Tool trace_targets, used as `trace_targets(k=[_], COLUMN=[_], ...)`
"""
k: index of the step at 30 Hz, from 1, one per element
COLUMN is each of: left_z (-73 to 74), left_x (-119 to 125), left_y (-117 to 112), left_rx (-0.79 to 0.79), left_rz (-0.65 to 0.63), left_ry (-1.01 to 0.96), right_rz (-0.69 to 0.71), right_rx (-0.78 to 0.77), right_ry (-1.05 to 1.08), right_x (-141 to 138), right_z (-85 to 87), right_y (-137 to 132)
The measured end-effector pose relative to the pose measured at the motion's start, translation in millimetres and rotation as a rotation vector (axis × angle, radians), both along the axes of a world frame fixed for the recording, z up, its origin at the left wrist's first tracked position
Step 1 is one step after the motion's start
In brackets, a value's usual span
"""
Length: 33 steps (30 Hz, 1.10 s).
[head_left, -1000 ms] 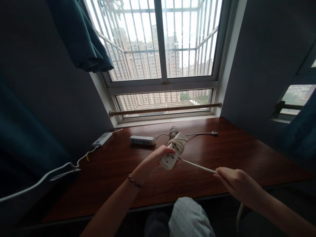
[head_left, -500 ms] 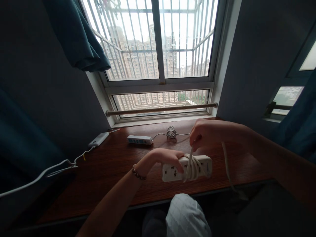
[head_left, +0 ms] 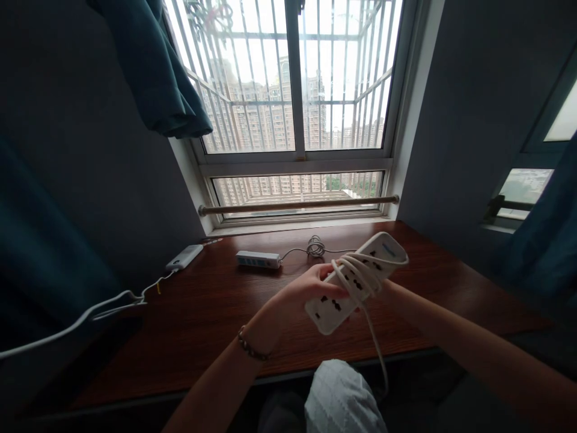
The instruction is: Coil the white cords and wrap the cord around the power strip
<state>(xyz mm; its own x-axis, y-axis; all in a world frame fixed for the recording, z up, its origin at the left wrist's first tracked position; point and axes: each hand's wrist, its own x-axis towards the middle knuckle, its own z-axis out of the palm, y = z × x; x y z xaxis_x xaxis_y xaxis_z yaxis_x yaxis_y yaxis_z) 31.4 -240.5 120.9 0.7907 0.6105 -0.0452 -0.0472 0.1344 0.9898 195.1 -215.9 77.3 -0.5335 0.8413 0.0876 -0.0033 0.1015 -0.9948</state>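
My left hand [head_left: 311, 290] is closed on a white power strip [head_left: 331, 316], its thumb across the socket face near the lower left end. The strip is held tilted above the desk, right end higher. Several turns of its white cord [head_left: 358, 276] wrap around its middle, and one loop reaches near the upper right end. From beneath the strip a loose length of the cord hangs down past the desk's front edge. My right hand [head_left: 386, 293] is behind and under the strip, its fingers mostly hidden, so their grip does not show.
On the brown wooden desk [head_left: 198, 337] lies another power strip [head_left: 258, 259] with a coiled grey cable [head_left: 315, 246]. A white box-shaped device [head_left: 184, 257] with a white cable [head_left: 99, 307] sits at the left. Behind the desk is a barred window with a rail [head_left: 297, 205].
My right hand has gone from above the strip, where it pinched the cord, to behind and below it. The strip has been raised and tilted, its right end up.
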Motion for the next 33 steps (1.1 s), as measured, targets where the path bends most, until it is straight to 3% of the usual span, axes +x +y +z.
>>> trace_targets(k=[4, 8, 10, 12, 15, 18, 20, 26, 30, 33], left_z=[-4.0, -8.0, -13.7, -22.3, -38.8, -54.3, -61.4, -72.7, -69.8, -55.4], left_x=[-2, -13, -19, -25, -32, -35, -35, -18, -2, 5], left_y=[8, 22, 31, 40, 53, 61, 62, 50, 47, 43], left_rx=[-0.122, -0.269, -0.297, -0.314, -0.381, -0.462, -0.491, -0.398, -0.349, -0.262], left_rz=[0.099, 0.202, 0.274, 0.324, 0.334, 0.360, 0.311, 0.108, -0.053, -0.167], left_ry=[-0.133, -0.200, -0.248, -0.269, -0.231, -0.157, -0.080, 0.091, 0.338, 0.554], right_rz=[-0.134, -0.117, -0.196, -0.290, -0.338, -0.343, -0.379, -0.198, 0.097, 0.228], right_rx=[-0.034, -0.063, 0.024, 0.221, 0.416, 0.631, 0.824, 1.252, 1.297, 1.111], right_ry=[0.054, -0.191, -0.362, -0.517, -0.754, -0.934, -1.047, -1.269, -1.190, -1.086], right_x=[-3, 7, 15, 25, 41, 56, 63, 59, 40, 23], right_z=[-45.3, -82.2, -92.6, -93.5, -73.9, -34.9, -4.6, 74.3, 109.1, 120.3], right_y=[-5, -30, -46, -60, -74, -78, -76, -55, -26, 0])
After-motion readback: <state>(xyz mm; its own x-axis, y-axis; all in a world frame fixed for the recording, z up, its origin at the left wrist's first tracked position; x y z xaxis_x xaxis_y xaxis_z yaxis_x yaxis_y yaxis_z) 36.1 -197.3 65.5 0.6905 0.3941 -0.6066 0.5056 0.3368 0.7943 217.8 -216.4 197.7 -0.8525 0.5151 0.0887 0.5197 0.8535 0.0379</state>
